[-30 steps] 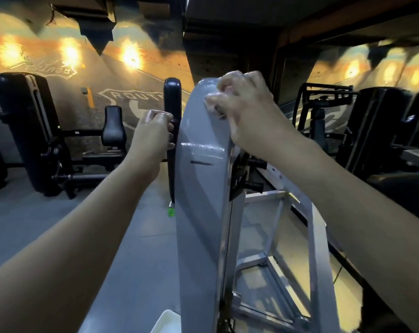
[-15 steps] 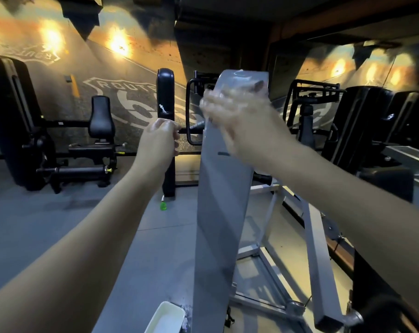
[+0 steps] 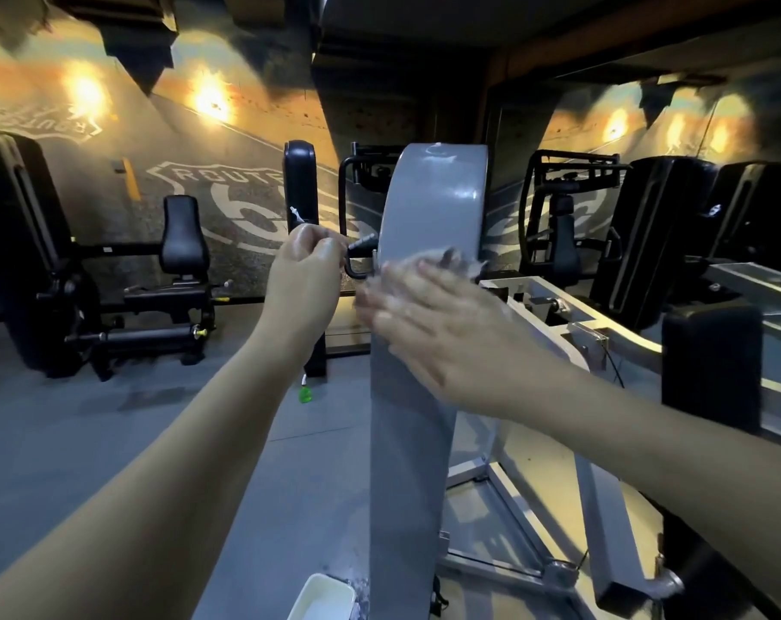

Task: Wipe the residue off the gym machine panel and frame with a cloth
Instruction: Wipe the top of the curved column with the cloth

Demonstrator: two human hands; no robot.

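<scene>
wipe | tall grey glossy metal panel mid-frame | right hand flat, pressing blurred pale cloth there | left hand fisted, seemingly empty | advice: even pressure, overlapping strokes downward

Free room is left on the panel above the right hand and over the floor to its left. Passage is blocked by a black handle at the panel's left edge, and by the frame and 1 black pad on the right.
</scene>
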